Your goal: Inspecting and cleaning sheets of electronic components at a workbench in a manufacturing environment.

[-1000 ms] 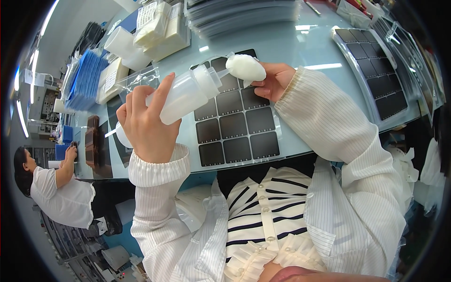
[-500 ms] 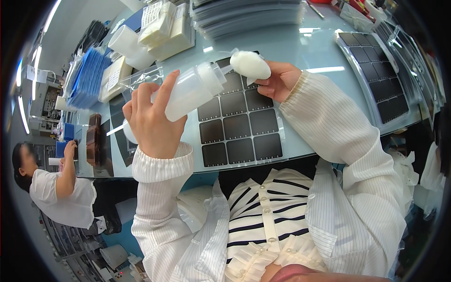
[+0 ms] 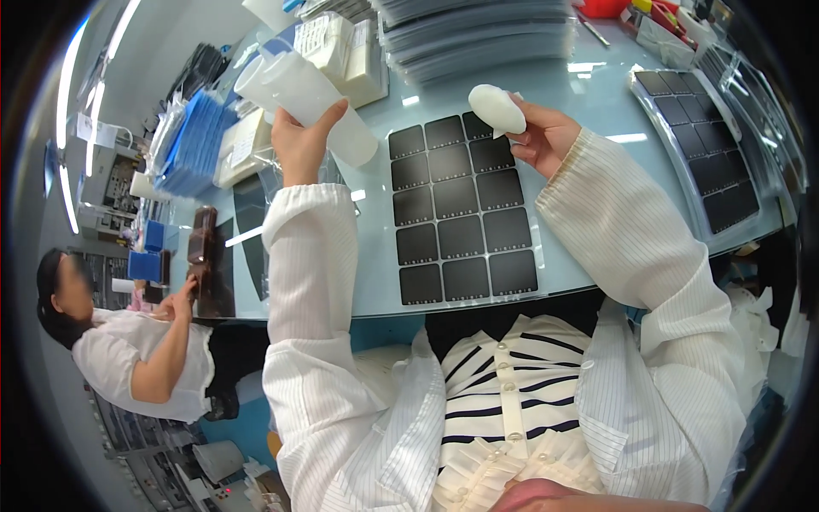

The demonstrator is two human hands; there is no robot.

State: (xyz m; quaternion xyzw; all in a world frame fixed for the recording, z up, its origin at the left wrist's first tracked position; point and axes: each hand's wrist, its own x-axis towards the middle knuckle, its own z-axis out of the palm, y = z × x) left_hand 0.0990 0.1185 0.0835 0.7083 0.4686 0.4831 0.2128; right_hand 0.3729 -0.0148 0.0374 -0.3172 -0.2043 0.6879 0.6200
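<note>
While the left hand [image 3: 300,141] gripped a white plastic bottle [image 3: 304,96] around its lower body, the bottle lay tilted, its long axis running from the palm up and away to the person's left, top end farthest out. The right hand [image 3: 544,136] pinched a white wad of cloth [image 3: 497,109] in its fingertips. Between and below both hands lay a sheet of dark square cells [image 3: 461,209] on the pale blue table [image 3: 597,111]. Beyond the right hand sat another tray of dark cells [image 3: 704,154].

White plastic bottle [image 3: 303,96] tilted, raised above the table's left side, white folded pad [image 3: 497,108] held up near it
</note>
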